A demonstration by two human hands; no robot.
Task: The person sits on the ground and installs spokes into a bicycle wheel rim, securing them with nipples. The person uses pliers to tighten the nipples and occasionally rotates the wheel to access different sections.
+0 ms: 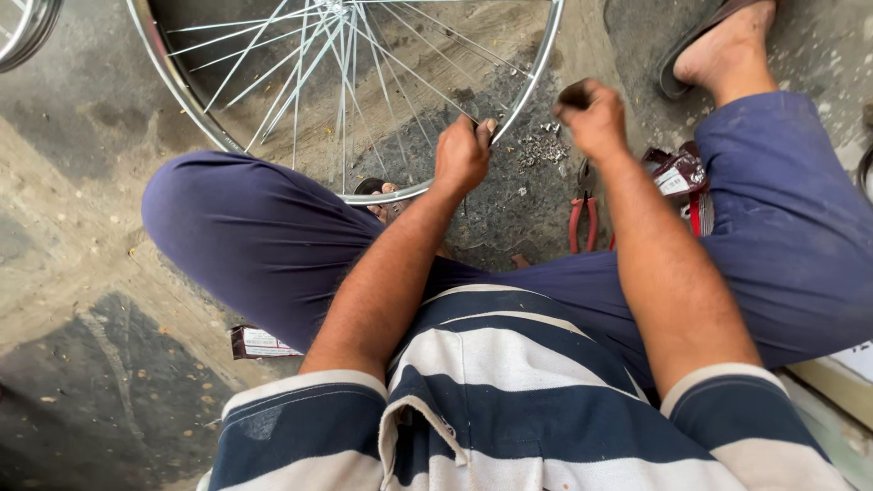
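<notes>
A shiny metal bicycle wheel rim [173, 77] with thin spokes [300, 73] lies on the ground in front of my crossed legs. My left hand [462, 155] grips the rim's near edge, thumb and fingers pinched by a spoke end. To the right of the rim, my right hand [593, 116] is raised with its fingers closed around a small dark object that is blurred. A pile of small metal spoke nipples [543, 148] lies on the ground between the two hands.
Red-handled pliers [583, 223] lie by my right knee, next to dark red packets [677, 173]. Another small packet [259, 343] lies under my left thigh. A second rim's edge [27, 32] shows at top left. The floor is stained concrete.
</notes>
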